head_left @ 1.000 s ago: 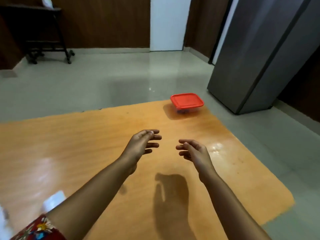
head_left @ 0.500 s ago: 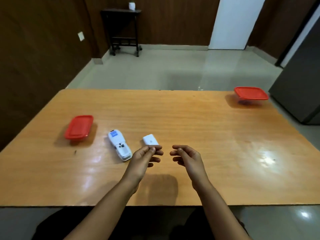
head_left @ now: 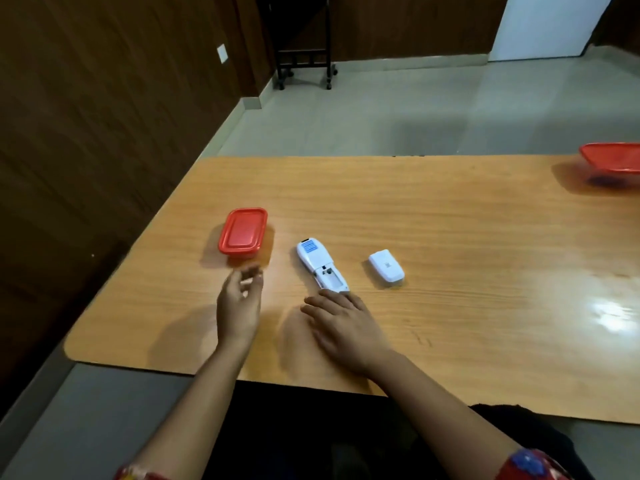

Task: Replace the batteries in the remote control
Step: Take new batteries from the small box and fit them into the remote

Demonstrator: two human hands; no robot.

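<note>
A white remote control (head_left: 320, 265) lies face down on the wooden table (head_left: 450, 237), its battery compartment uncovered and empty. The white battery cover (head_left: 386, 270) rests to its right. A red-lidded box (head_left: 243, 231) stands to the left of the remote. My left hand (head_left: 239, 299) hovers just in front of that box, blurred, fingers loosely curled with nothing in them. My right hand (head_left: 343, 322) lies palm down on the table, fingertips at the near end of the remote, holding nothing.
A second red-lidded box (head_left: 611, 161) stands at the far right edge of the table. A dark wood wall runs along the left. A black wheeled stand (head_left: 304, 39) is at the back of the tiled floor.
The view has swung left and down. My left hand has moved left toward the near red box. My right hand has dropped flat onto the table by the remote.
</note>
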